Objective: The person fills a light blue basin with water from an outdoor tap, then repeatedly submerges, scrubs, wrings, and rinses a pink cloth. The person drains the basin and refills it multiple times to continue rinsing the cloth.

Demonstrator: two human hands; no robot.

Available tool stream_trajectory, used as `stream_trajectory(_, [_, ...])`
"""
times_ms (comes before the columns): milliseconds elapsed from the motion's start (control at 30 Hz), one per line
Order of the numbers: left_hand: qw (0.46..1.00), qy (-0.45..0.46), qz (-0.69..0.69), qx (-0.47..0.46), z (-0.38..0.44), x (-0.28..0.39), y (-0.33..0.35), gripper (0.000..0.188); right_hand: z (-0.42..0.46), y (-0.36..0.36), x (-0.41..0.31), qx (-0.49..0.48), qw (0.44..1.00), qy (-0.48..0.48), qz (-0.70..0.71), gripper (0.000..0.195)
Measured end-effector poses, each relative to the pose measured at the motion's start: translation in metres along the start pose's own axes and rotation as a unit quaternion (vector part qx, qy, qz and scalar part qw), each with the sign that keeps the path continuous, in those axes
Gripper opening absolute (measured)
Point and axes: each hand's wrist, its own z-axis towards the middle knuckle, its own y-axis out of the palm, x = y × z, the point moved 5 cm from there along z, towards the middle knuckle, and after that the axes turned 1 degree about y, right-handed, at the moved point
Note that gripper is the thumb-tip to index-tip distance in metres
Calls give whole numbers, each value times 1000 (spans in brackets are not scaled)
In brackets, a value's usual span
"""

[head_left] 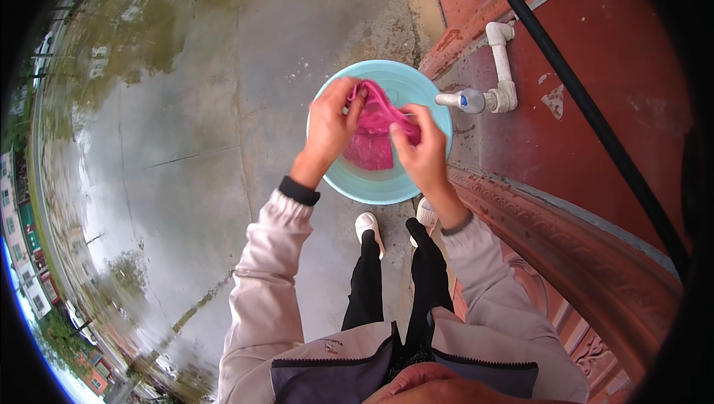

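Note:
A wet pink cloth (375, 119) is stretched between my two hands above a round light-blue plastic basin (387, 196). My left hand (334, 117) grips its upper left part, thumb and fingers pinching the fabric. On the other side, my right hand (421, 145) holds the right end, where the cloth is bunched. The lower part of the cloth hangs down into the basin, and I cannot tell how much of it lies in the water. Water (357, 175) covers the basin's bottom.
A white plastic tap (468, 101) on a pipe (502, 64) reaches over the basin's right rim from a red wall (619, 97). A black pole or cable (580, 92) crosses in front at right. Wet concrete (195, 125) spreads leftward; my shoes (369, 231) stand close to the basin.

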Motion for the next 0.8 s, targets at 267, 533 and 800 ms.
stream_trajectory(267, [980,-63,-44,-183,-125,-98,139,37,-56,53,203,-128,985,99,-62,23])
stream_trajectory(533, [979,-85,-100,-155,-109,-96,102,56,-14,19,15,-144,985,47,86,15])
stream_trajectory(800, [965,-234,-110,-48,-73,-91,68,27,-20,-62,27,-52,992,99,63,34])
